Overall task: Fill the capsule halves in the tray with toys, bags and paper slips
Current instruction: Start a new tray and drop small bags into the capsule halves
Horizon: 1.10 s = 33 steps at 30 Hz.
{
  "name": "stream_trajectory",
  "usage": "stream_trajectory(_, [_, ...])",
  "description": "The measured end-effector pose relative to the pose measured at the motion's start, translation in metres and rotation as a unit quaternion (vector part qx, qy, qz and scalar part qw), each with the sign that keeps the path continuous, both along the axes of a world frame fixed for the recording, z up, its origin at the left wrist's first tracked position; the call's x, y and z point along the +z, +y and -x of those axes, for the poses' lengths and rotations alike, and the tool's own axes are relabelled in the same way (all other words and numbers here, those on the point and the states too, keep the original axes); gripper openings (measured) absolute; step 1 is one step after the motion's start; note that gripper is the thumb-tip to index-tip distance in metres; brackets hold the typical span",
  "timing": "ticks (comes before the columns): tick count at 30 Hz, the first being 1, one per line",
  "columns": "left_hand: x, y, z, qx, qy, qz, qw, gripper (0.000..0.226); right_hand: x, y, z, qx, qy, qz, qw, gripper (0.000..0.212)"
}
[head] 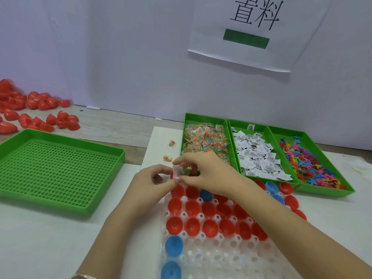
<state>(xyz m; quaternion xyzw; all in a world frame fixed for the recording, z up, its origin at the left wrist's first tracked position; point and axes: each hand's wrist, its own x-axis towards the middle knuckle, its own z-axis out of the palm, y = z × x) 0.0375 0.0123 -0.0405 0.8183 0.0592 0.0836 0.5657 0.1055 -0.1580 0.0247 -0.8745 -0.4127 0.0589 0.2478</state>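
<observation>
A clear white capsule tray (201, 256) lies in front of me, holding several red capsule halves (192, 207) and a few blue capsule halves (174, 245). Over its far left corner my left hand (150, 181) and my right hand (203, 172) meet. Together they pinch a small white paper slip (177, 171) with a little bag of coloured bits behind it, just above a red half. Three green bins stand beyond: bags (205, 142), paper slips (257, 158), and coloured toys (310, 164).
A big empty green perforated tray (58, 168) sits to the left. Loose red capsule halves (36, 111) pile up at the far left. Two stray small bags (168, 158) lie on the white sheet. A white wall with a paper sign (255, 33) closes the back.
</observation>
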Motion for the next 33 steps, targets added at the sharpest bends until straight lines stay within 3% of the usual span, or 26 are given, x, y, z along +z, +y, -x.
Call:
stream_trajectory(7, [-0.001, 0.000, -0.001, -0.006, 0.005, -0.006, 1.000, 0.015, -0.008, 0.000, -0.001, -0.014, -0.015, -0.056, 0.998, 0.037])
stream_trajectory(12, [-0.001, -0.001, -0.001, -0.008, 0.000, 0.002, 1.000, 0.015, -0.005, 0.008, -0.002, -0.007, -0.033, 0.003, 0.999, 0.039])
stream_trajectory(18, [0.002, -0.002, -0.001, -0.011, 0.003, 0.022, 1.000, 0.019, 0.000, 0.020, 0.000, 0.073, -0.264, 0.159, 0.949, 0.021])
stream_trajectory(23, [0.002, -0.001, 0.000, -0.012, 0.006, 0.019, 1.000, 0.021, 0.001, 0.016, -0.003, -0.015, -0.092, 0.071, 0.993, 0.015])
stream_trajectory(26, [0.001, 0.000, -0.001, -0.011, 0.008, 0.013, 1.000, 0.015, 0.000, 0.012, -0.009, -0.018, -0.028, 0.051, 0.998, 0.017])
stream_trajectory(30, [0.004, -0.001, 0.001, -0.010, 0.010, 0.010, 1.000, 0.025, 0.000, 0.006, -0.009, -0.031, 0.061, -0.005, 0.998, 0.036])
stream_trajectory(33, [0.004, -0.001, 0.001, -0.005, 0.011, 0.008, 1.000, 0.027, 0.003, 0.004, -0.006, -0.035, 0.075, -0.033, 0.996, 0.043])
